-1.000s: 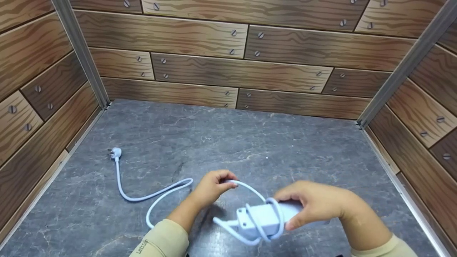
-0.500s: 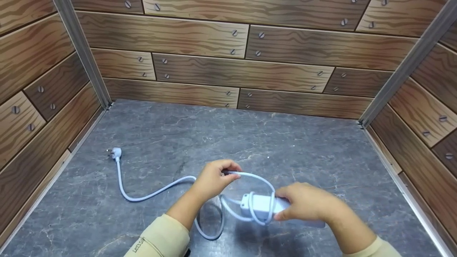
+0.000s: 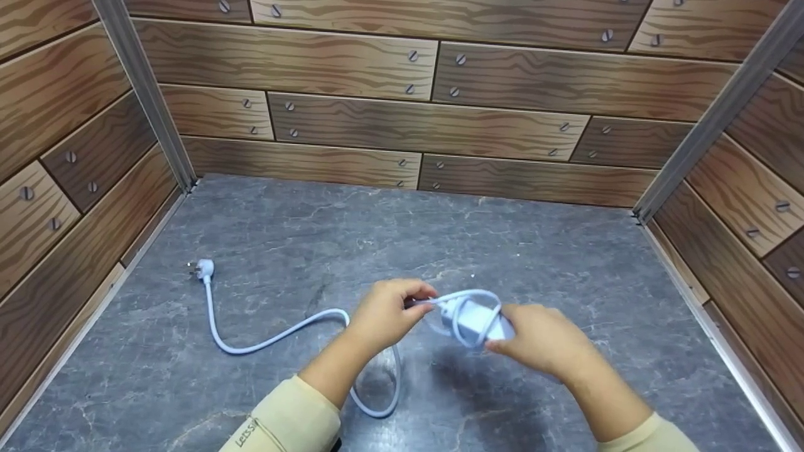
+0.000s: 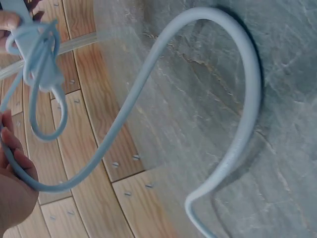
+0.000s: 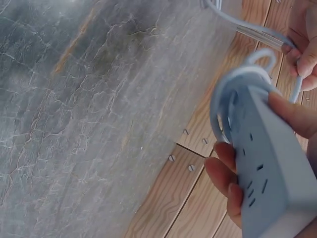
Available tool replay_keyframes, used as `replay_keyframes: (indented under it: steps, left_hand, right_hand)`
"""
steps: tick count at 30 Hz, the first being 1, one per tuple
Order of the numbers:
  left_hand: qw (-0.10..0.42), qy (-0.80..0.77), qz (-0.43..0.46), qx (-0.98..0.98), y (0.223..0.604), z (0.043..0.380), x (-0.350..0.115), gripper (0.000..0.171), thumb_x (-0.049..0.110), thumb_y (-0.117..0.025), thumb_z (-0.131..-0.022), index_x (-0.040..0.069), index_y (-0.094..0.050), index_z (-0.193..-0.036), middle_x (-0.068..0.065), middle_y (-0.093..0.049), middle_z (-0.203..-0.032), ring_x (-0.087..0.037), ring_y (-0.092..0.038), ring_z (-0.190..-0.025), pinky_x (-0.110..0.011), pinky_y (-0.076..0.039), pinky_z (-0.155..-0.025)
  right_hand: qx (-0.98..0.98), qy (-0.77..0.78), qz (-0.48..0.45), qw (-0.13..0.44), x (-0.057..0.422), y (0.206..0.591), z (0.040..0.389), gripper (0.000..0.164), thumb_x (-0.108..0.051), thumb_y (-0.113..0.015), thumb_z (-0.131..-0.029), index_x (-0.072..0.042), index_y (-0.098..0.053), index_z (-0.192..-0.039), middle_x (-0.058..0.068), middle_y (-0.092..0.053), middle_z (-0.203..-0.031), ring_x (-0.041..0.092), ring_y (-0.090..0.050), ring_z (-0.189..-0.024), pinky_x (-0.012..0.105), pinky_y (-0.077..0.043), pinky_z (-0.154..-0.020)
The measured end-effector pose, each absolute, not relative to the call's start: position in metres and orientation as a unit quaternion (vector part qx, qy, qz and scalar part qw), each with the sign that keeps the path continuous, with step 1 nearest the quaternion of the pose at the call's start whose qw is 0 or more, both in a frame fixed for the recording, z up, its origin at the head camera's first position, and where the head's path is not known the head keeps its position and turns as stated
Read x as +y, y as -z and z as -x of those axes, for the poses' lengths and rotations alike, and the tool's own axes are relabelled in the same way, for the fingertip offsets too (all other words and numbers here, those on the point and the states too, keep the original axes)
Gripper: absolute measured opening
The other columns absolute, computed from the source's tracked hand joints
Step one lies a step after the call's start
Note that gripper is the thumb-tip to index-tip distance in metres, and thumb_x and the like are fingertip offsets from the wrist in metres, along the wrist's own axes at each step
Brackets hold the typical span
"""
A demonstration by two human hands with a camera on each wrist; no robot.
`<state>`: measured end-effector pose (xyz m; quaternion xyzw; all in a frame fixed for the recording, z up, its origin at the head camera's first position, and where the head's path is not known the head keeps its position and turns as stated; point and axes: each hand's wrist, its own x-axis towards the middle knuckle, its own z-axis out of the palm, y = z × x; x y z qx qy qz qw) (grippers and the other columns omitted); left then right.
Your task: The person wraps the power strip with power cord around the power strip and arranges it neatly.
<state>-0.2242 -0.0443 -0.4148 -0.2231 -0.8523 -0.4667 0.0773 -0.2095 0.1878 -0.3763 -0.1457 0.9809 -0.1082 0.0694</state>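
Observation:
A white power strip (image 3: 478,321) is held up off the table in my right hand (image 3: 545,339). In the right wrist view, the thumb and fingers grip the sides of the power strip (image 5: 267,168), and its socket slots show. Loops of its white cord (image 4: 121,116) are wound around the end the cord comes from. My left hand (image 3: 388,312) pinches the cord close to that end, just left of the right hand. The rest of the cord drops below the left wrist and runs left along the table to a plug (image 3: 205,269), whose metal prongs point left.
The table (image 3: 352,232) has a grey marbled top. Wood-patterned panels (image 3: 352,122) enclose it at the back and both sides, with metal posts (image 3: 147,94) at the back corners.
The power strip has risen and moved away from me in my right hand. My left hand has moved slightly up and right with the cord, drawing its slack rightward. The plug has stayed put.

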Motion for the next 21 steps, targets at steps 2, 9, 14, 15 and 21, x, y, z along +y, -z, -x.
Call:
replay_keyframes:
  steps: [2, 9, 14, 15, 21]
  left_hand:
    - [0.078, 0.473, 0.210, -0.852, 0.413, 0.224, -0.044, 0.012, 0.014, -0.067, -0.083, 0.012, -0.071, -0.094, 0.004, -0.069, -0.087, -0.005, -0.059, -0.075, -0.019, -0.049, -0.066]
    - [0.070, 0.552, 0.155, -0.816, 0.414, 0.225, -0.044, 0.011, 0.017, -0.068, -0.082, 0.011, -0.071, -0.091, 0.005, -0.066, -0.077, -0.007, -0.049, -0.060, -0.019, -0.041, -0.052]
    - [0.049, 0.588, 0.177, -0.788, 0.415, 0.220, -0.036, 0.012, 0.017, -0.068, -0.082, 0.011, -0.071, -0.092, 0.003, -0.063, -0.073, -0.007, -0.046, -0.057, -0.018, -0.037, -0.050]
    - [0.039, 0.592, 0.179, -0.785, 0.415, 0.218, -0.035, 0.013, 0.018, -0.068, -0.082, 0.012, -0.071, -0.093, 0.004, -0.064, -0.073, -0.007, -0.045, -0.056, -0.018, -0.037, -0.049]
    - [0.005, 0.618, 0.173, -0.767, 0.417, 0.217, -0.032, 0.019, 0.020, -0.065, -0.085, 0.016, -0.069, -0.103, 0.006, -0.066, -0.082, -0.006, -0.049, -0.061, -0.019, -0.038, -0.053]
  right_hand:
    - [0.983, 0.116, 0.136, 0.049, 0.190, 0.375, 0.212, 0.047, -0.044, -0.070, -0.073, -0.009, -0.062, -0.103, 0.001, -0.063, -0.080, 0.018, -0.057, -0.068, 0.041, -0.047, -0.060]
    - [0.985, 0.145, 0.093, -0.011, 0.198, 0.366, 0.221, 0.056, -0.049, -0.064, -0.078, -0.003, -0.057, -0.109, 0.011, -0.063, -0.083, 0.024, -0.057, -0.066, 0.040, -0.045, -0.054]
    - [0.982, 0.154, 0.086, -0.060, 0.201, 0.362, 0.226, 0.049, -0.043, -0.064, -0.080, 0.001, -0.057, -0.100, 0.017, -0.063, -0.081, 0.033, -0.059, -0.068, 0.049, -0.045, -0.057]
    - [0.982, 0.157, 0.083, -0.070, 0.201, 0.361, 0.226, 0.047, -0.042, -0.064, -0.080, 0.001, -0.057, -0.099, 0.017, -0.063, -0.081, 0.034, -0.059, -0.069, 0.050, -0.045, -0.058]
    - [0.977, 0.165, 0.064, -0.118, 0.202, 0.356, 0.228, 0.046, -0.043, -0.064, -0.080, -0.002, -0.056, -0.099, 0.015, -0.063, -0.080, 0.034, -0.058, -0.068, 0.049, -0.044, -0.055]
